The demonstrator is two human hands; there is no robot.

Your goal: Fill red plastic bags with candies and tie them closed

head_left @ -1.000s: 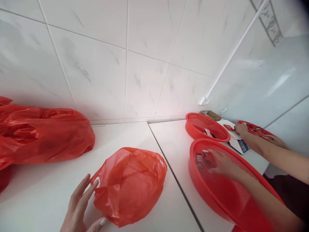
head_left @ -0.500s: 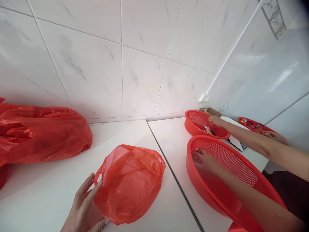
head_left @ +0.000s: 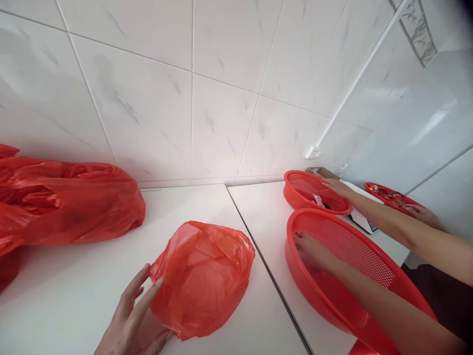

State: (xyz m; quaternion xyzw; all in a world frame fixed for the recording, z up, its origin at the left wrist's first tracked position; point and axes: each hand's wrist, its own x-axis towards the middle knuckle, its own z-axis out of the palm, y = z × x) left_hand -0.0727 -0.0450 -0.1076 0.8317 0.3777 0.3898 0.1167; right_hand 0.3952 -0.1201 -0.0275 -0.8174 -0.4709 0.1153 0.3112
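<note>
A thin red plastic bag point(head_left: 203, 281) stands with its mouth opened out on the white table, and nothing shows inside it. My left hand point(head_left: 131, 313) is at the bag's left side, fingers and thumb spread, with fingertips touching its edge. The hand does not close round the plastic. My right hand is out of view. A large, bulging red bag point(head_left: 84, 202) lies farther left against the tiled wall.
At the right, another person's hands reach into a large red basket point(head_left: 354, 246) and a smaller red basket point(head_left: 314, 192) holding small items. Farther right, a hand point(head_left: 424, 214) touches a red tray point(head_left: 384, 192) with wrapped items. A seam point(head_left: 268, 268) crosses the table.
The view has shifted slightly. My left hand remains beside the bag, its fingers a little farther along the edge. The other person's hand in the large basket has drawn its fingers together.
</note>
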